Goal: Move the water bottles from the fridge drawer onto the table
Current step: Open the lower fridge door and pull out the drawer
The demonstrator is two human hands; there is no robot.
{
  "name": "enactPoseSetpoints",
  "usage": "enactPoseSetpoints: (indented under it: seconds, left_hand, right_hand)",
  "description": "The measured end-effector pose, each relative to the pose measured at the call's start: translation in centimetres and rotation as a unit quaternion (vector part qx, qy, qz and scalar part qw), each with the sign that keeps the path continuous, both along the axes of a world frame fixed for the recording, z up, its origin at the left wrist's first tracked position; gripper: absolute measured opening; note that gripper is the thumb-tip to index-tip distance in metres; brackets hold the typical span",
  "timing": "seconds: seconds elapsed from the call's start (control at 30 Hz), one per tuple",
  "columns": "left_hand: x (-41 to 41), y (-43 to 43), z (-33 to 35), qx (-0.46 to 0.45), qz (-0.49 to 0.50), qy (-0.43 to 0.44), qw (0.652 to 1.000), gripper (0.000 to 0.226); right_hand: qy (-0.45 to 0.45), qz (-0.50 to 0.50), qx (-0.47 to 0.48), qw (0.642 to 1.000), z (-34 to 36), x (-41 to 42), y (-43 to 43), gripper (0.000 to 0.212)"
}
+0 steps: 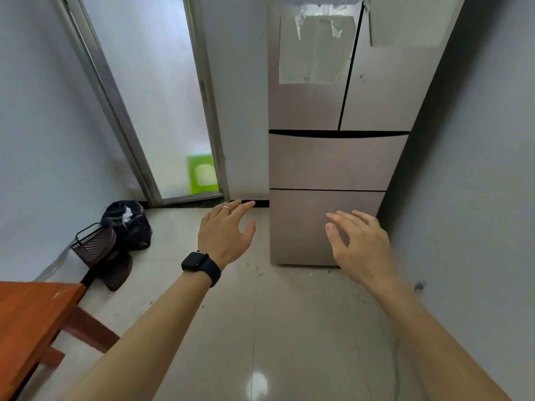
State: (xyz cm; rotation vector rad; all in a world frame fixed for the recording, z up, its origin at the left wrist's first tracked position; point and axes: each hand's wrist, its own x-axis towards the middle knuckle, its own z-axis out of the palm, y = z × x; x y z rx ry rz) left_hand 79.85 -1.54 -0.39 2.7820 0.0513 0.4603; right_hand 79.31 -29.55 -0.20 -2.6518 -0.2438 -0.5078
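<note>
Reaching toward the fridge [335, 117], both hands empty. Orange wooden table [31, 316] at lower left, bare where it shows; dark basket [92, 246] and black bag [130, 224] on the tiled floor [275, 328] beyond it. Left hand [224, 234], fingers spread and released, is beside the fridge; right hand [362, 244], likewise loose, hovers before the lower drawer [301, 227]. Upper drawer [333, 162] is shut too, so water bottles are hidden inside, unseen. Likely heavy if full, maybe slick; grip mid-body.
</note>
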Motion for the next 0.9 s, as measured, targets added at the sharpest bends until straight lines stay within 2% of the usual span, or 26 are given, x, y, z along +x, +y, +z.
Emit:
enactPoseSetpoints:
  seconds: [0.33,0.53,0.67,0.73,0.8,0.9]
  left_hand:
    - [21.2,1.4,-2.7,-0.03,-0.007,0.012,0.999,0.046]
    - [35.5,3.7,-3.6,-0.027,-0.043,0.031,0.998,0.047]
    - [44.2,4.6,-3.7,-0.06,-0.048,0.051,0.996,0.048]
    - [47.7,4.6,-3.7,-0.101,-0.043,0.075,0.991,0.048]
    - [50.9,4.5,-3.3,-0.189,-0.038,0.094,0.977,0.047]
    - [54.9,3.9,-2.8,-0.351,-0.014,0.101,0.931,0.051]
  right_hand:
    - [0.039,0.006,-0.012,0.999,-1.7,20.6,2.3,0.054]
    - [0.076,0.001,-0.029,0.997,-2.2,34.1,5.1,0.049]
    - [0.059,-0.009,-0.027,0.998,-1.2,42.2,7.0,0.053]
    - [0.039,-0.025,-0.019,0.999,-0.6,45.6,7.5,0.054]
    - [0.015,-0.042,-0.008,0.999,0.1,49.0,7.8,0.056]
    - [-0.036,-0.056,-0.002,0.998,1.2,54.1,8.2,0.06]
